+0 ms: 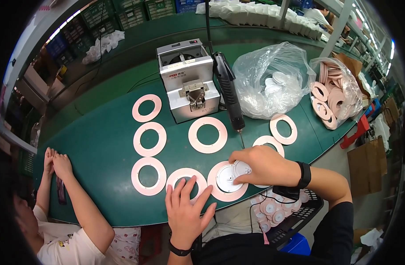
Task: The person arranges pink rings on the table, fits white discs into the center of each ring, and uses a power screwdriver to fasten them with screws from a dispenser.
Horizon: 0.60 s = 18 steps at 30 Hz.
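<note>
My right hand (pixel 268 165) pinches a small white plastic disc (pixel 242 169) between thumb and fingers. It is tilted just above a larger white round plate (pixel 224 182) that sits in the opening of a pale pink ring (pixel 230 195); whether they touch I cannot tell. My left hand (pixel 185 214) has its fingers spread over another pink ring (pixel 173 178), fingertips resting on it and partly covering it. Past my right hand hangs a black electric screwdriver (pixel 225 81), its thin bit pointing down at the table.
A silver screw feeder (pixel 189 84) stands behind several loose pink rings (pixel 149 176). Clear bags hold white discs (pixel 277 86) and pink rings (pixel 337 99). By my right side, a black basket (pixel 306 214) contains pink-and-white discs. At left, another person's hands (pixel 59 163) rest on the green table (pixel 96 172).
</note>
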Motion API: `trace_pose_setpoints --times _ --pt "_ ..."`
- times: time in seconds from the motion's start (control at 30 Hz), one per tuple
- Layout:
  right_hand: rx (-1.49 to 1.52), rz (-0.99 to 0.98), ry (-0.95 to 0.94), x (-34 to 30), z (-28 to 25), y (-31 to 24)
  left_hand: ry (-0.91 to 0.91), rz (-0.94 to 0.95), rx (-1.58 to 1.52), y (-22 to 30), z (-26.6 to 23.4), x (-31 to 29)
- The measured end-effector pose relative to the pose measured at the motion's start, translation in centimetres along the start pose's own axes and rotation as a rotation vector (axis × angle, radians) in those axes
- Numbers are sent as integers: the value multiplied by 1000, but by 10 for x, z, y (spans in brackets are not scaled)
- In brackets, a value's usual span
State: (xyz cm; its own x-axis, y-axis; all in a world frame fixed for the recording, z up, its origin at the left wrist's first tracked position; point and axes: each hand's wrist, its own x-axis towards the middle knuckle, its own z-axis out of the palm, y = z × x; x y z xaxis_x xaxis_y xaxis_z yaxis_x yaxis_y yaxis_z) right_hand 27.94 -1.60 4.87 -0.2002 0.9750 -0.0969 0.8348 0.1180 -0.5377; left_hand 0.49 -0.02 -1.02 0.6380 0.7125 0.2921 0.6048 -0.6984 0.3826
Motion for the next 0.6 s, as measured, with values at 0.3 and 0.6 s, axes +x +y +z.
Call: trace_pose_setpoints --times 0.3,0.6 --pt "-96 -60 47 -7 10 -9 -6 2 -2 0 1 -2" --pt "-223 -122 -63 12 0 -7 -6 2 5 -1 2 1"
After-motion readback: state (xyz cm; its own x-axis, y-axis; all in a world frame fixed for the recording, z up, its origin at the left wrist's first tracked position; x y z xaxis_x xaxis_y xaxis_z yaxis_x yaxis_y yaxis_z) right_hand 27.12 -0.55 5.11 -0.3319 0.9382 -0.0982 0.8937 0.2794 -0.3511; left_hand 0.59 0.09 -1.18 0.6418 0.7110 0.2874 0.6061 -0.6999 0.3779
